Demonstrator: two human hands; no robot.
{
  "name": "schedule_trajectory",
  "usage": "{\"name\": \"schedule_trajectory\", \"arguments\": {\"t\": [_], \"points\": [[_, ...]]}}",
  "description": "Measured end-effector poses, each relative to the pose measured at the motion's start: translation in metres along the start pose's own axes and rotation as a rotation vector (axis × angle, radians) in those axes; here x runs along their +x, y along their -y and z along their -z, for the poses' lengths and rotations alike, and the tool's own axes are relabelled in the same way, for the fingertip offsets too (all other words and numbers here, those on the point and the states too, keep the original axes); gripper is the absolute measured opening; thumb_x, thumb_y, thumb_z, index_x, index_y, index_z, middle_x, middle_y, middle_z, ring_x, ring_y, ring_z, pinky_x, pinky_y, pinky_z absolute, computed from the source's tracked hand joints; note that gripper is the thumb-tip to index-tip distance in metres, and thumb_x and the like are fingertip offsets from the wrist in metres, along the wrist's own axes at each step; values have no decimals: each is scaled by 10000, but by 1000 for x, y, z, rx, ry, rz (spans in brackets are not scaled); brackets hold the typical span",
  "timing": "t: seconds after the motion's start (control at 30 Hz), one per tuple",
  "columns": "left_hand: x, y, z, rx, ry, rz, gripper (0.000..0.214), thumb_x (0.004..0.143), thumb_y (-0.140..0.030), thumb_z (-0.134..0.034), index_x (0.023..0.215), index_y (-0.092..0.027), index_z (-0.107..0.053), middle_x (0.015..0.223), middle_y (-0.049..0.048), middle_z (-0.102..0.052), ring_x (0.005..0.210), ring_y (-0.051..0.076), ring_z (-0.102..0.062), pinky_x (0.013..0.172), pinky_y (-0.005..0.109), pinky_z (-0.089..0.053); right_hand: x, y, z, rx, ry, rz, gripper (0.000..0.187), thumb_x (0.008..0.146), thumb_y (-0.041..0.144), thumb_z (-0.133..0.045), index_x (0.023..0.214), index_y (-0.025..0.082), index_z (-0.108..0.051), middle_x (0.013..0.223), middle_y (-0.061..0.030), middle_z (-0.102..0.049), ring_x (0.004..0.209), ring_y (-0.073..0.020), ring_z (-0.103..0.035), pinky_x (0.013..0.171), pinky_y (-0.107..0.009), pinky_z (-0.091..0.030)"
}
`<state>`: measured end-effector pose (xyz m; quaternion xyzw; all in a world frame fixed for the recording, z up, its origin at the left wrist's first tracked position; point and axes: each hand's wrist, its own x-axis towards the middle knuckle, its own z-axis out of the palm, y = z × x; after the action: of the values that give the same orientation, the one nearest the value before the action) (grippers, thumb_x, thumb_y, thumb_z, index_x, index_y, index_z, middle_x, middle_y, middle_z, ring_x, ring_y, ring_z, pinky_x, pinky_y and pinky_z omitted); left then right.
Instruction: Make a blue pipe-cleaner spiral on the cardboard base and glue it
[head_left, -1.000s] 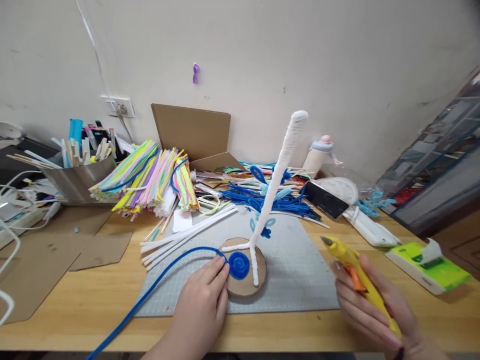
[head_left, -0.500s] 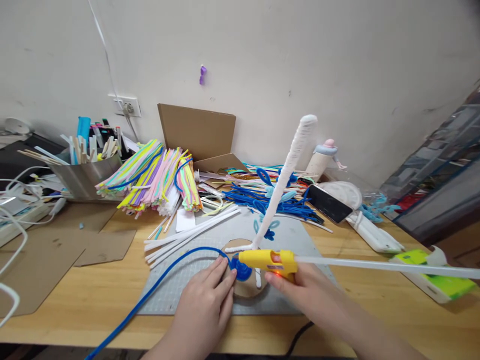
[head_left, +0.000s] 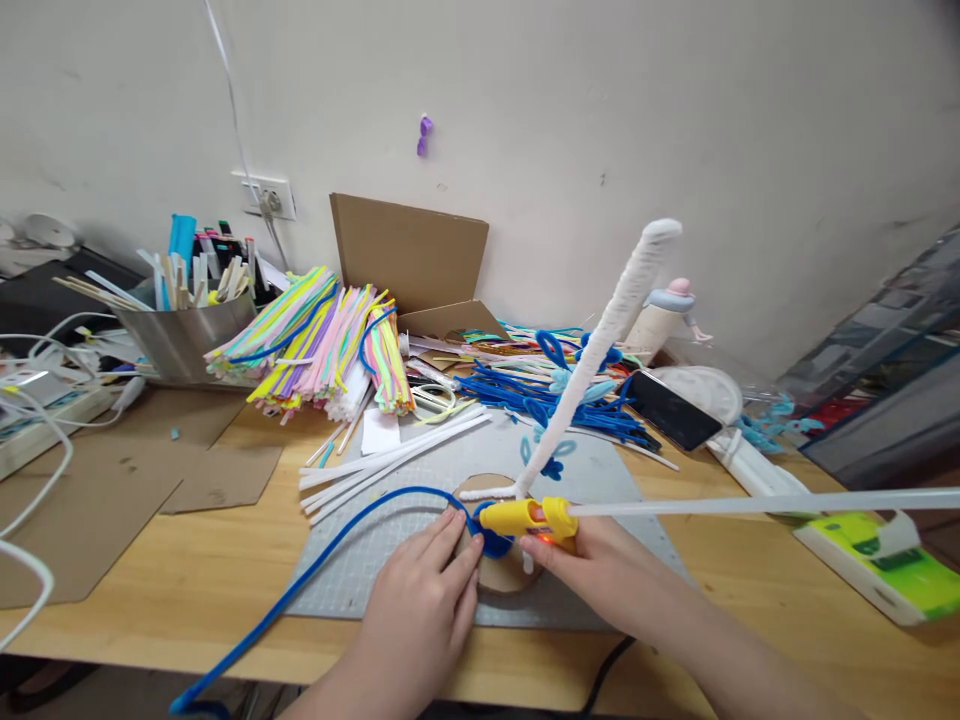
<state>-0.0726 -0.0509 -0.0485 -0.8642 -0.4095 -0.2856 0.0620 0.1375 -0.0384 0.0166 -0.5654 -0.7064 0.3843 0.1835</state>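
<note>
My right hand (head_left: 559, 550) is wrapped round a yellow hot glue gun (head_left: 517, 517), a long clear glue stick (head_left: 735, 503) sticking out of its back. Its nozzle points left at a blue pipe cleaner coil (head_left: 495, 546) on a round cardboard disc (head_left: 510, 577). With its fingertips at the disc's left side, my left hand (head_left: 431, 575) pinches the blue pipe cleaner (head_left: 330, 528), whose long tail arcs left past the table edge. From the disc rises a tilted, white-wrapped stem (head_left: 592, 365) with white feet, partly hidden by the gun.
A grey cutting mat (head_left: 337, 575) lies under the disc. Behind are white strips (head_left: 397, 465), blue pipe cleaners (head_left: 495, 390), colourful bundles (head_left: 300, 350) and a phone (head_left: 675, 410). A green-and-white packet (head_left: 885, 560) sits right, cardboard pieces (head_left: 97, 490) left.
The glue gun has tilted slightly and its nozzle stays by the blue coil. The white stem leans a little further right. My left hand keeps its place at the disc; the view has shifted slightly.
</note>
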Motion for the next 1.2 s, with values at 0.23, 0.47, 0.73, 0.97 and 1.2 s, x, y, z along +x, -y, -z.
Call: {"name": "schedule_trajectory", "arguments": {"t": [0.23,0.47,0.73,0.97,1.2], "points": [[-1,0,-1,4,2,-3,333,824,-155,-468,1101,-174,-652,1206,128,-620,1092,278,-595,850,401,-555,2,-1,-3,-2,1,51,370,845,429,-511,1150,260,-637,1046,-25,-695,922,-229,-624,849,-335,-467],[0,0,-1,14,3,-5,337,825,-151,-458,1096,-173,-656,1201,125,-623,1093,274,-595,847,400,-557,0,5,-2,-21,-26,79,356,853,406,-505,1147,253,-636,1069,-33,-687,949,-224,-622,856,-329,-464],[0,0,0,35,9,-14,341,819,-146,-465,1104,-163,-653,1193,133,-628,1087,277,-600,845,395,-560,1,5,0,-81,-60,78,308,855,400,-497,1084,256,-644,1069,-32,-681,964,-227,-616,844,-323,-461],[0,0,-1,23,0,-5,339,828,-150,-458,1102,-168,-656,1191,131,-630,1080,275,-604,837,397,-561,2,5,0,-125,-87,57,314,864,415,-479,1075,250,-642,1053,-33,-685,951,-224,-618,834,-322,-461],[0,0,-1,20,-4,-8,348,824,-151,-450,1106,-179,-653,1189,131,-630,1079,277,-605,825,396,-564,3,3,3,-156,-98,32,317,860,425,-463,1043,251,-656,987,-27,-698,894,-216,-628,794,-307,-460]]}}
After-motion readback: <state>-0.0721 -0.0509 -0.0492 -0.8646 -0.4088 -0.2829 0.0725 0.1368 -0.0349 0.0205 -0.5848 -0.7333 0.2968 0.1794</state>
